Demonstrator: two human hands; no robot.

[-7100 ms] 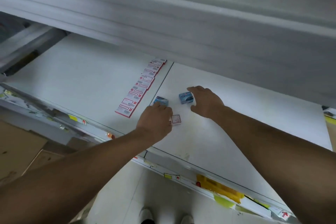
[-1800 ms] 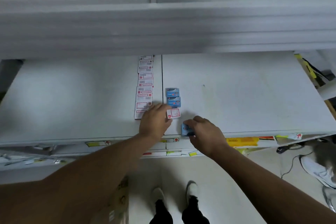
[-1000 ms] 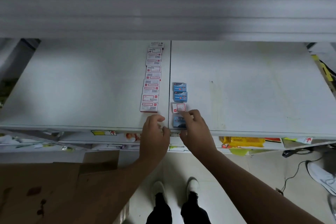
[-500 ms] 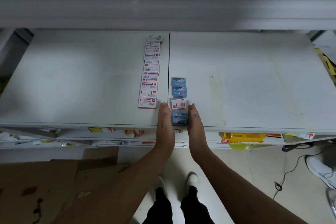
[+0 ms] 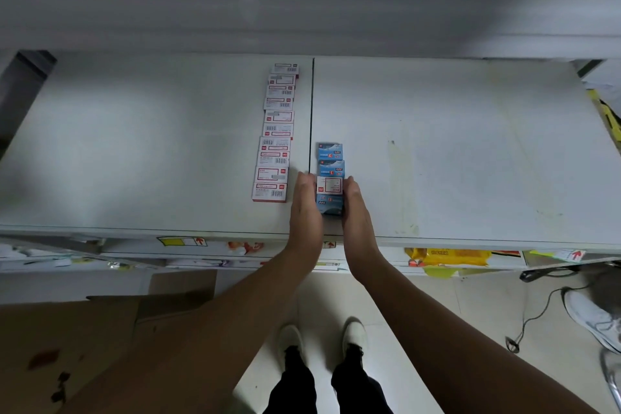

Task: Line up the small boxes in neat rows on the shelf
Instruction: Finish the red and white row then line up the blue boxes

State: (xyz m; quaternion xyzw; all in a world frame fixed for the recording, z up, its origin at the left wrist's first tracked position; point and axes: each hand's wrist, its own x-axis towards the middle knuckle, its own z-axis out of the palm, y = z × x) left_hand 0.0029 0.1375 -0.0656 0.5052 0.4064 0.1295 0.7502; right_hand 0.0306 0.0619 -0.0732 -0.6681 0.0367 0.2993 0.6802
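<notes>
Squaring the short row: left hand point(image 5: 306, 208) and right hand point(image 5: 357, 212) stand on edge with fingers straight, flat against either side of the two front boxes, a white box point(image 5: 329, 185) and a blue box point(image 5: 329, 204). Nothing is gripped; the palms likely act as guides so the boxes line up with the two blue boxes point(image 5: 330, 160) behind. The row sits just right of the shelf point(image 5: 470, 144) seam. The long white row point(image 5: 276, 134) left of the seam looks fairly straight.

Cardboard box point(image 5: 84, 339) on floor, yellow packet point(image 5: 447, 255) below, black cable point(image 5: 537, 316)
</notes>
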